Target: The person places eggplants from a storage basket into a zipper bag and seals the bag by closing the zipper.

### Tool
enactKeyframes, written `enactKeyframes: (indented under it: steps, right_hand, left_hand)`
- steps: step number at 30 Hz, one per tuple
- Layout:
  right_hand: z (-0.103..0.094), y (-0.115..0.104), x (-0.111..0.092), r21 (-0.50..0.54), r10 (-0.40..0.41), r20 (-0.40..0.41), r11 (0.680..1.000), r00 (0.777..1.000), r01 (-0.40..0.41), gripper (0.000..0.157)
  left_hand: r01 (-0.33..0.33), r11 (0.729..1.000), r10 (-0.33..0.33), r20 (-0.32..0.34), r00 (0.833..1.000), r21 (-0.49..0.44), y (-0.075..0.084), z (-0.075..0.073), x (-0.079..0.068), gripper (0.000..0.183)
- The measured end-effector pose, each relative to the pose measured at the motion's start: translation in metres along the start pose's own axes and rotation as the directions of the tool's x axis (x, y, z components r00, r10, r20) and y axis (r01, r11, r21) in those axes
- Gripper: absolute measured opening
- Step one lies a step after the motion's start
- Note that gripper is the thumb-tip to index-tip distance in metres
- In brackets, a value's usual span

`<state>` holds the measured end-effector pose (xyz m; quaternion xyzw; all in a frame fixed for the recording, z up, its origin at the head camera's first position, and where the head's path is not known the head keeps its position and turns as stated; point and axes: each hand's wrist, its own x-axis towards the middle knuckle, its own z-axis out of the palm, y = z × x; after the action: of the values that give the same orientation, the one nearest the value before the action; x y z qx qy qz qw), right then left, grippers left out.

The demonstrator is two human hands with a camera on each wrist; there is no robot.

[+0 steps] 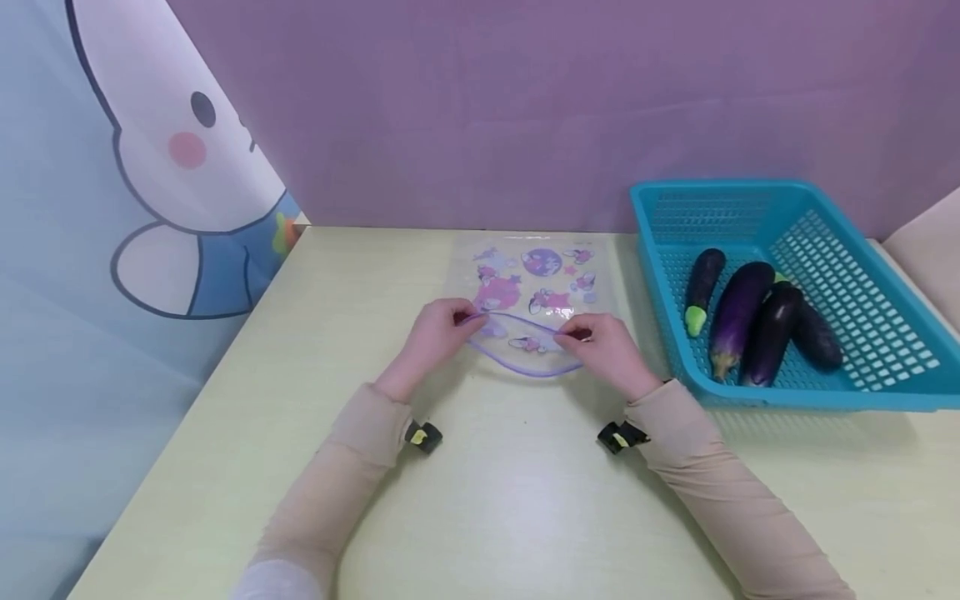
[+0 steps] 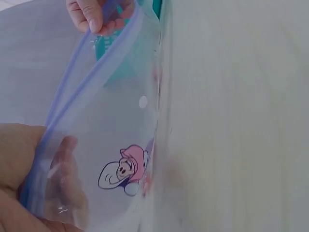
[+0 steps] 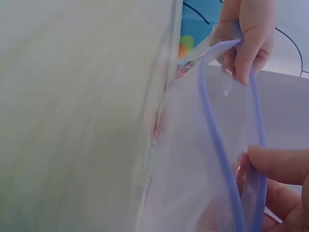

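A clear zip bag with pink and purple cartoon prints lies on the table, its purple-edged mouth spread apart toward the person. My left hand pinches the mouth's left part between thumb and fingers. On the other side my right hand pinches the rim near the right corner. The right wrist view shows the gap between the two purple zip edges, with the right thumb and fingers around one edge. Through the clear film in the left wrist view, the left fingers show behind the bag.
To the right stands a blue plastic basket with several eggplants in it. The pale table meets a purple backdrop at its far edge. A cartoon-printed cloth hangs on the left.
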<state>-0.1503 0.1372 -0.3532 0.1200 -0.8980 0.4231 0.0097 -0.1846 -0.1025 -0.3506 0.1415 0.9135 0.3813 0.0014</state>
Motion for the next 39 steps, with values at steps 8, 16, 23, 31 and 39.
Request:
enactKeyframes:
  steps: [8,16,23,31,39]
  right_hand:
    - [0.0000,0.0032,0.0010,0.024,0.025,-0.012,0.999,1.000,-0.025,0.013]
    - [0.0003,0.0038,0.0042,0.108,0.065,-0.106,0.993,0.992,-0.053,0.018]
    - [-0.0004,0.0035,0.0043,0.140,0.094,-0.107,0.987,0.990,-0.079,0.019]
    - [0.0014,0.0013,0.0062,0.109,0.054,-0.068,0.993,0.996,-0.047,0.017]
    - [-0.0018,-0.0037,0.0017,0.097,0.038,-0.005,0.995,0.999,-0.038,0.023]
  left_hand:
    - [0.029,0.997,-0.028,0.010,1.000,-0.075,-0.0016,0.0075,0.0061,0.024]
    - [0.024,0.996,-0.016,0.089,0.996,-0.084,-0.0024,0.0087,0.0053,0.016]
    - [-0.003,0.995,0.015,0.112,0.994,-0.100,-0.0032,0.0088,0.0043,0.019]
    - [0.007,0.994,0.004,0.093,0.996,-0.112,-0.0041,0.0056,0.0031,0.036]
    - [0.033,0.991,-0.021,0.095,0.995,-0.128,-0.0049,0.0073,0.0047,0.038]
